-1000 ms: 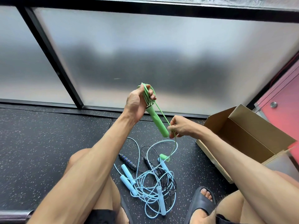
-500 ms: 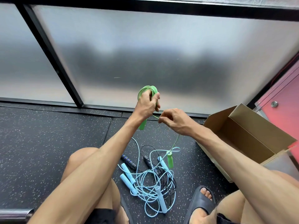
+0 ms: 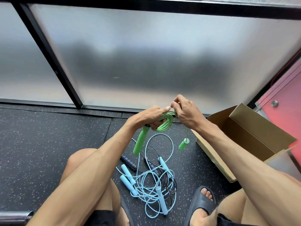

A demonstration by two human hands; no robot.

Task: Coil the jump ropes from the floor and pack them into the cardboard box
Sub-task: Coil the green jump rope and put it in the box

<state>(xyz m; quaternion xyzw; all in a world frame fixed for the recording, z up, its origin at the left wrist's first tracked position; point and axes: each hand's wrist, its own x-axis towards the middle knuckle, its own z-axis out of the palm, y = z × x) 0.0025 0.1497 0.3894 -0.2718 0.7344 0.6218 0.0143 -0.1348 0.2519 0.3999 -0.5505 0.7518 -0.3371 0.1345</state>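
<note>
Lowered and brought together at frame centre since half a second ago. Gripping glossy green jump rope point(image 3: 167, 124) coil and one handle point(image 3: 138, 143) in curled left hand point(image 3: 146, 115); pinching its cord with right hand point(image 3: 187, 113), with second handle point(image 3: 184, 144) dangling below. Open cardboard box point(image 3: 254, 123) at right, tangled ropes point(image 3: 153, 182) lower centre

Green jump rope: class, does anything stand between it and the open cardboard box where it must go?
Nothing visible does. The left hand and right hand hold the green jump rope in the air, and the cardboard box lies open to its right. One green handle dangles near the box's edge.
</note>
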